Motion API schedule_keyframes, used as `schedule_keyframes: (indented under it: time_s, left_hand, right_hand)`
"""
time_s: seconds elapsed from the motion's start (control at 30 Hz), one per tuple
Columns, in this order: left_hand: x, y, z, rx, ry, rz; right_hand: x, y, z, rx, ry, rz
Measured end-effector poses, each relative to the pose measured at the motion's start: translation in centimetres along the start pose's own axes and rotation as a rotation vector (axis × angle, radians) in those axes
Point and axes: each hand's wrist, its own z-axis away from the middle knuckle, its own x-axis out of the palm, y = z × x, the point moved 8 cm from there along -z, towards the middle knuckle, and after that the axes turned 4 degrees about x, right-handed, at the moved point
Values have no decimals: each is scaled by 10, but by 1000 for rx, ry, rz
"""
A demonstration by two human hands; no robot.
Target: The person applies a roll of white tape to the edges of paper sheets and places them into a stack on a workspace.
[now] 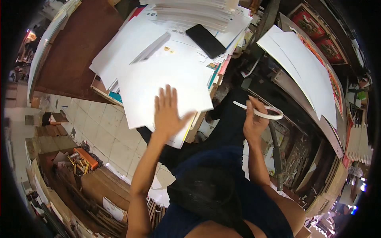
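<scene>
left hand (168, 113) fingers spread flat on white sheet (158, 79); right hand (254, 119) pinches tape roll (264, 112)

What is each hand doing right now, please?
Left hand: open, fingers spread, flat on the white sheet.
Right hand: closed, holding a tape roll.
</scene>
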Motion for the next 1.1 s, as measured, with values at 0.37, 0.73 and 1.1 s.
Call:
schedule_keyframes:
  time_s: [0.37, 0.73, 1.1]
  left_hand:
    - [-168, -56, 80, -177, 355, 659]
    - [-543, -230, -43, 226, 1144, -818]
    - [-419, -276, -95, -199, 856, -609]
  right_hand:
    - [-29, 30, 1, 126, 102, -27]
    - [-17, 30, 19, 116, 50, -53]
    - [-28, 41, 20, 135, 55, -24]
